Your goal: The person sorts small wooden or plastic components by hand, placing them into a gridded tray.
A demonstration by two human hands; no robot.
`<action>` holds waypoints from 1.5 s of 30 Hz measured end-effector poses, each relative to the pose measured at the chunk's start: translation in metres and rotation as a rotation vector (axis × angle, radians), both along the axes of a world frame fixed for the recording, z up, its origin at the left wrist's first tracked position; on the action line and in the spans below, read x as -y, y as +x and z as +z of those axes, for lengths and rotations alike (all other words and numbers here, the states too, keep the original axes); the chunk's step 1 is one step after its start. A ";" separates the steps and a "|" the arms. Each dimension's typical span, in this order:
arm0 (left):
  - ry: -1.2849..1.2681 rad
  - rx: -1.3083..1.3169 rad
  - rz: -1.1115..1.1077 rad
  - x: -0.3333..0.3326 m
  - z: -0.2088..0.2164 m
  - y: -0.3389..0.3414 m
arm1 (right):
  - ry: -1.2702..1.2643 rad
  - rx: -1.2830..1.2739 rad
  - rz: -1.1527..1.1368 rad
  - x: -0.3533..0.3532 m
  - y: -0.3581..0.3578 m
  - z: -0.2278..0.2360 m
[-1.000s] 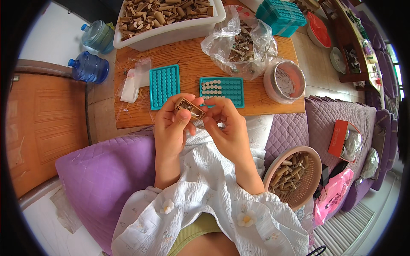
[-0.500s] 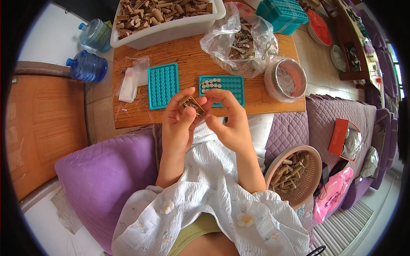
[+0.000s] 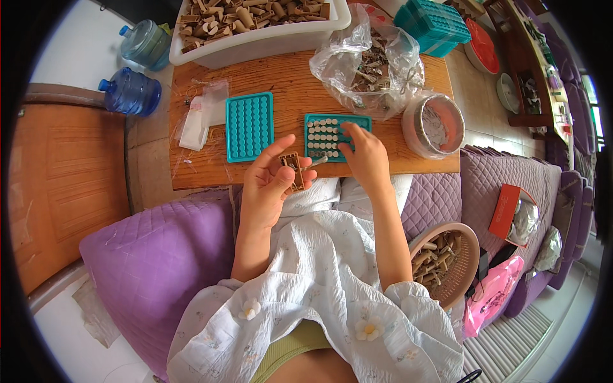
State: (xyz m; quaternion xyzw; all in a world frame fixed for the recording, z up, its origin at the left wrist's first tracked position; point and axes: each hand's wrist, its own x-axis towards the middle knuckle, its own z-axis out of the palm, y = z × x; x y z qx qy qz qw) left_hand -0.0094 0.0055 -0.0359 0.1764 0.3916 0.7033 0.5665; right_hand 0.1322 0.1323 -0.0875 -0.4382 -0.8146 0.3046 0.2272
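Right hand (image 3: 370, 161) moved from brown piece (image 3: 294, 171) to teal tray (image 3: 357, 119), partly hiding it; can't tell its pinch. Left hand (image 3: 262, 190) pinches brown piece, index raised.

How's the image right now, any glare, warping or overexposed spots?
Head view, left rim: fisheye distortion skews the wooden door; head view, right rim: the window looks nearly blown out; head view, right of the wooden table: pale glare on the tiled floor; head view, centre: inner detail of the brown open casing in the left hand is too small to tell.
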 end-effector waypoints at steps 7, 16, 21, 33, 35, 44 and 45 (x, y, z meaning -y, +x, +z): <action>0.005 0.113 -0.078 0.000 -0.006 -0.002 | 0.072 0.168 0.120 0.004 0.000 -0.002; -0.004 0.179 -0.191 0.004 -0.005 -0.002 | -0.089 -0.583 0.169 0.055 -0.004 0.070; 0.057 0.029 -0.060 0.003 -0.008 0.005 | 0.278 -0.473 0.364 0.060 -0.007 0.075; 0.086 0.065 -0.140 0.002 0.001 0.011 | 0.194 -0.464 0.090 0.066 -0.012 0.080; 0.058 0.062 -0.150 0.000 0.003 0.013 | 0.243 -0.490 0.088 0.066 -0.012 0.071; -0.053 0.004 -0.161 0.000 0.002 0.005 | -0.077 -0.649 0.023 0.029 -0.002 0.043; -0.070 -0.016 -0.156 0.000 0.003 0.004 | -0.089 -0.494 -0.044 0.016 -0.005 0.036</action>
